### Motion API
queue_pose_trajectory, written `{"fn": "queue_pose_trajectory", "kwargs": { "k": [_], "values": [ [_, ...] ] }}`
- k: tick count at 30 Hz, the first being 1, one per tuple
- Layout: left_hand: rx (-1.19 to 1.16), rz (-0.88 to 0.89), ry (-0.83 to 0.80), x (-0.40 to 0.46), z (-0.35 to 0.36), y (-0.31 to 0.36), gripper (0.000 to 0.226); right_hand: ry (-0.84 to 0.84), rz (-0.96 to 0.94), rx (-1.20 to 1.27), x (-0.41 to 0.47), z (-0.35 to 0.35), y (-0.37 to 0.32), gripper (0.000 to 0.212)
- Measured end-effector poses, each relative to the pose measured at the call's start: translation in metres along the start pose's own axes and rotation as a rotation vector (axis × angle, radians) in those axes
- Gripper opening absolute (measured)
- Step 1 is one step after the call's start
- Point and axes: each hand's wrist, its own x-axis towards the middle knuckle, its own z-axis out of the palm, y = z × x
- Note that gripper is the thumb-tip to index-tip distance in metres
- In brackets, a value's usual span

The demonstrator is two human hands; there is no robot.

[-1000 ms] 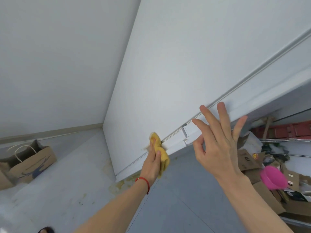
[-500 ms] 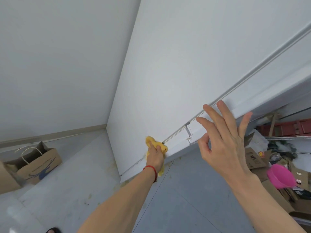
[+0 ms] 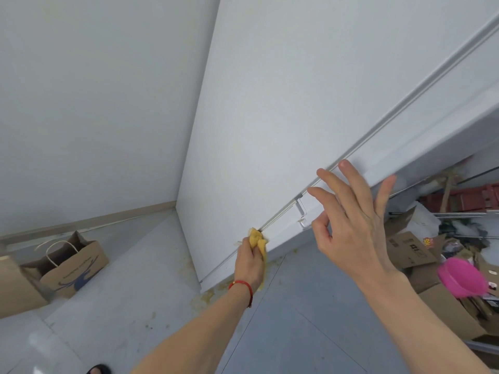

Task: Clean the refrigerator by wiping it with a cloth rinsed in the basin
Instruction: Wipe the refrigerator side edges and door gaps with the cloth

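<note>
flanking refrigerator (image 3: 270, 125): paper bag (image 3: 70, 268), cardboard boxes (image 3: 410, 247)

A person's left hand (image 3: 249, 261), a red string at its wrist, grips a crumpled yellow cloth (image 3: 257, 240) and presses it against the seam low on a white refrigerator (image 3: 297, 117). The right hand (image 3: 351, 228) is raised nearby, fingers spread and holding nothing. A brown paper bag (image 3: 73, 268) stands on the grey floor at left; cardboard boxes (image 3: 410, 247) and a pink bowl (image 3: 461, 278) lie at right
</note>
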Motion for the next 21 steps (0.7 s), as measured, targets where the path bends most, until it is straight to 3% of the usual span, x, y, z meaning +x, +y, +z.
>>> {"fn": "queue_pose_trajectory", "kwargs": {
  "k": [4,9,11,14,17,19,21],
  "values": [
    [-0.129,0.325,-0.037,-0.039,0.003,0.051,0.026,0.024,-0.011,0.007,-0.001,0.002,0.001,0.039],
    [-0.027,0.592,-0.036,-0.040,0.007,0.052,0.036,0.025,-0.037,-0.014,-0.005,0.005,0.001,0.035],
    [0.031,0.537,-0.028,-0.024,0.010,0.021,0.036,0.017,-0.039,-0.019,-0.005,0.005,0.001,0.034],
    [0.114,0.269,-0.091,0.000,0.006,-0.017,0.047,0.000,-0.042,-0.022,-0.006,0.004,0.004,0.033],
    [0.247,0.126,-0.147,0.016,-0.004,-0.017,0.043,0.021,-0.037,-0.017,-0.007,0.001,0.007,0.030],
    [0.243,0.184,-0.136,0.007,-0.006,-0.010,0.039,0.030,-0.041,-0.010,-0.009,0.000,0.007,0.028],
    [0.187,0.419,-0.091,-0.017,-0.003,0.001,0.041,0.050,-0.034,-0.003,-0.010,0.001,0.006,0.028]
  ]
}}
